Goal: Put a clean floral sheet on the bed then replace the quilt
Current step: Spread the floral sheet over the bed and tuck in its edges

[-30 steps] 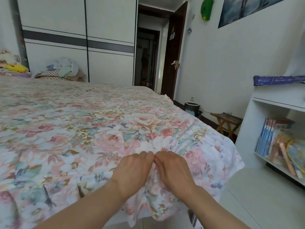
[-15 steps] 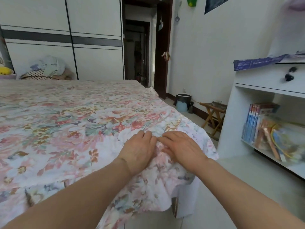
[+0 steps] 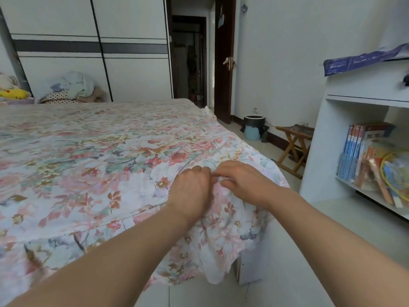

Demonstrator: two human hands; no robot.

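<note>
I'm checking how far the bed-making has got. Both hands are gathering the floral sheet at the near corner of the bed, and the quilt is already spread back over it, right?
Not quite. The head view shows both the left hand and right hand bunching the floral sheet at the near corner of the bed, but no quilt lies over it; the sheet's top is bare.

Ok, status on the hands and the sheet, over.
Left hand and right hand pinching floral sheet at the bed corner. Sheet spread flat. Nothing in the way.

fingers (image 3: 204, 171) tucked into sheet (image 3: 88, 151), bookshelf (image 3: 321, 151) cropped right
</note>
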